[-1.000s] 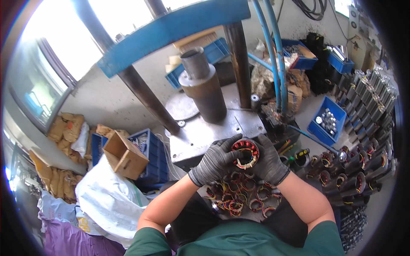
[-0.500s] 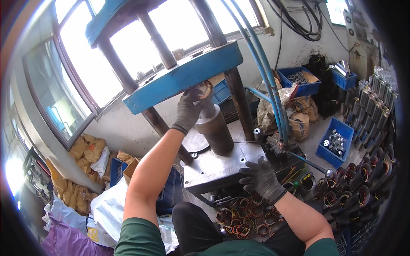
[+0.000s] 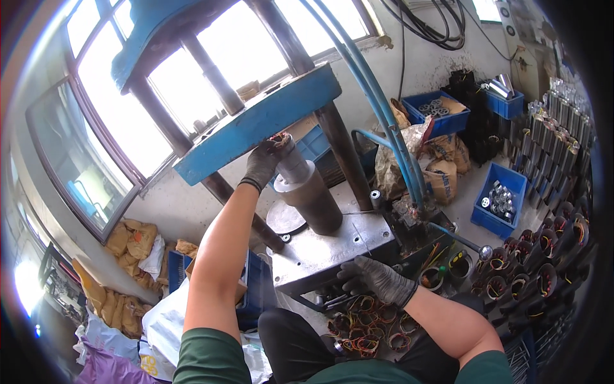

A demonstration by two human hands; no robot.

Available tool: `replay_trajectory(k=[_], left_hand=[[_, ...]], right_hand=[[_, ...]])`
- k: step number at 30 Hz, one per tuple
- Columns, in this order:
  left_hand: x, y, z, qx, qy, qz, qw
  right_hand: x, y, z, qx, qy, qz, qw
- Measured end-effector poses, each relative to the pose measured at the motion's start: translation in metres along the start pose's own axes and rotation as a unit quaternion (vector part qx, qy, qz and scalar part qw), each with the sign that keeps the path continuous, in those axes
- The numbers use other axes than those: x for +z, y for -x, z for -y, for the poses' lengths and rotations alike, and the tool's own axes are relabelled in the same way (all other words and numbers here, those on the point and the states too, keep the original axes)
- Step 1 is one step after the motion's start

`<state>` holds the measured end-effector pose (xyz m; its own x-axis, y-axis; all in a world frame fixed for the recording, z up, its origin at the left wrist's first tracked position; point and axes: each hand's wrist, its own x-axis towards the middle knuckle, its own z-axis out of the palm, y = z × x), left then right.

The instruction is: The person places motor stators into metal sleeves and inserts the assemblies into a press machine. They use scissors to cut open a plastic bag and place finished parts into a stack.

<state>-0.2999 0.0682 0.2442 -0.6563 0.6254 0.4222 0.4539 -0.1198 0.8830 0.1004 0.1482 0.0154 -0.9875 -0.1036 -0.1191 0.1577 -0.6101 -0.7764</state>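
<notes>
Left hand (image 3: pixel 265 160) pinches a stator (image 3: pixel 280 138) atop the cylinder (image 3: pixel 310 192). Right hand (image 3: pixel 377 280) grips the plate (image 3: pixel 326 246) edge, fingers curled.

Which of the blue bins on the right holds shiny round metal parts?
The nearest blue bin, standing alone on the floor beside the sacks; the two farther ones sit against the wall.

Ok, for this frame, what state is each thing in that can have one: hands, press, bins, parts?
Left hand: gloved, raised, holding a copper-wound stator at the top of the grey steel press cylinder.
Right hand: gloved, resting on the front edge of the grey metal press base.
Blue plastic bin: open, holding metal parts.
Loose wound stators: piled below the base.
</notes>
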Motion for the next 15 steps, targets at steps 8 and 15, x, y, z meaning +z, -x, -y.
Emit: replay_trajectory(k=[8, 15], left_hand=[[0.014, 0.031, -0.022, 0.153, -0.328, -0.003, 0.932], [0.018, 0.039, -0.026, 0.02, -0.412, -0.046, 0.91]], right_hand=[[-0.007, -0.007, -0.006, 0.011, -0.007, 0.016, 1.0], [-0.008, -0.005, -0.006, 0.007, -0.004, 0.007, 1.0]])
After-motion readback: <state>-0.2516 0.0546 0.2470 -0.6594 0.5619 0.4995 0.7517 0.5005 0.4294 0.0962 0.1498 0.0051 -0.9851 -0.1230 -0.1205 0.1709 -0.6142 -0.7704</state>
